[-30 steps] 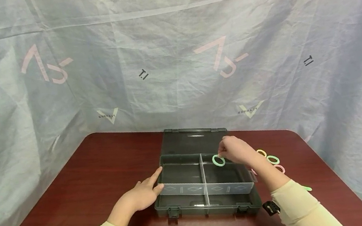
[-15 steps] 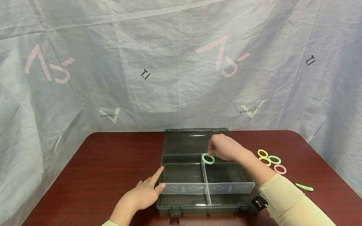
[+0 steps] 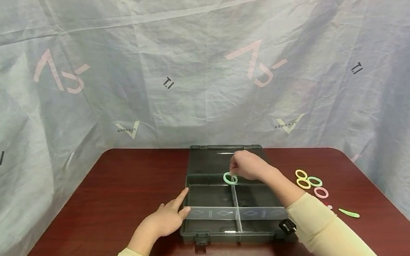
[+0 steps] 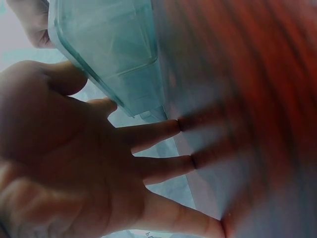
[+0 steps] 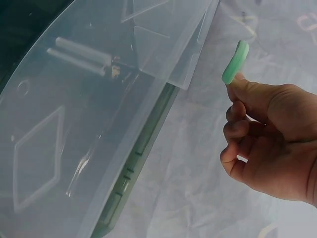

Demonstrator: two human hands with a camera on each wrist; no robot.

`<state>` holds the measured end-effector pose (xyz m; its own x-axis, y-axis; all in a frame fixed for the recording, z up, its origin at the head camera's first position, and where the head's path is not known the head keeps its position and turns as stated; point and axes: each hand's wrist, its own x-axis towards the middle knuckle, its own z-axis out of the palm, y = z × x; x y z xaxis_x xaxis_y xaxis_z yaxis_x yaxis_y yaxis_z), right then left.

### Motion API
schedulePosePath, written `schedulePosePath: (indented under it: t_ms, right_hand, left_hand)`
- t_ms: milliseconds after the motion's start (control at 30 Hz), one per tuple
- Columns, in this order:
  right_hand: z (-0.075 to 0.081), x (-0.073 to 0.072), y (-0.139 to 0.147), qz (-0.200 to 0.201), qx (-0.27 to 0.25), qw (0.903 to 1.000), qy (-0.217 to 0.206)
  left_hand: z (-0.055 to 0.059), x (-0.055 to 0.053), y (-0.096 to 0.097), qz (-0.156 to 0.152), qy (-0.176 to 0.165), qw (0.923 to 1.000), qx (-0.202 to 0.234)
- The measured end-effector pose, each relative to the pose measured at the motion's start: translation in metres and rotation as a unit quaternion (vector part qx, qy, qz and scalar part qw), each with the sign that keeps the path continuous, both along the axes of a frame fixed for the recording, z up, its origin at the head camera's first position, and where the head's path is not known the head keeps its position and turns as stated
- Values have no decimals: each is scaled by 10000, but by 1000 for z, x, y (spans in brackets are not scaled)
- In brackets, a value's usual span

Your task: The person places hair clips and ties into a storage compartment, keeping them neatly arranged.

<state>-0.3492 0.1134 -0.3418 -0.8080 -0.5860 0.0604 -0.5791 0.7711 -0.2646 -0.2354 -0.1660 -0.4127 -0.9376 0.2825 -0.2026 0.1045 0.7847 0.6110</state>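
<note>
A smoky grey, see-through plastic box (image 3: 225, 240) rests on the glossy dark red wooden desk (image 3: 148, 172), its hinged grey lid (image 3: 209, 159) laid back behind it, which presumably leaves the inside of the box reachable from above. Over the box's rear half, the right hand (image 3: 248, 165) pinches a mint green ring (image 5: 236, 62) by its edge, apparently between thumb and forefinger, the remaining fingers curled in; such a grip seems meant to hold the loop clear of the fingers. In the head view the ring overlaps the clear upright divider (image 3: 235, 198) running front to back in the box (whether they touch, I cannot tell). At the box's left side, the left hand (image 3: 163, 220) has its fingers spread: thumb and forefinger rest against the box, the others at the desk, probably to steady it. Right of the box, apart from it, lie two yellow rings (image 3: 298, 184), a second green ring (image 3: 321, 182) and a pink ring (image 3: 323, 198), likely placed within the right hand's reach.
</note>
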Motion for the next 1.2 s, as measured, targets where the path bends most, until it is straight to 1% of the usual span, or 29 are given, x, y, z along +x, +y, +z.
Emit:
schedulePosePath:
  t_ms: [367, 667, 833, 1033, 1200]
  right_hand:
    - [-2, -7, -16, 156, 20, 9999, 42]
    - [-10, -16, -29, 177, 28, 9998, -37]
    - [-12, -14, -40, 220, 49, 9997, -114]
    - [-13, -15, -52, 262, 92, 9996, -26]
    - [-16, -17, -60, 241, 95, 9997, -40]
  left_hand:
    - [5, 3, 1, 55, 4, 10000, -63]
    - [1, 1, 0, 83, -9, 9999, -138]
    - [0, -1, 1, 76, -12, 9999, -152]
    - [0, -1, 1, 122, -4, 9998, -167]
    - [0, 0, 1, 123, 13, 9998, -162]
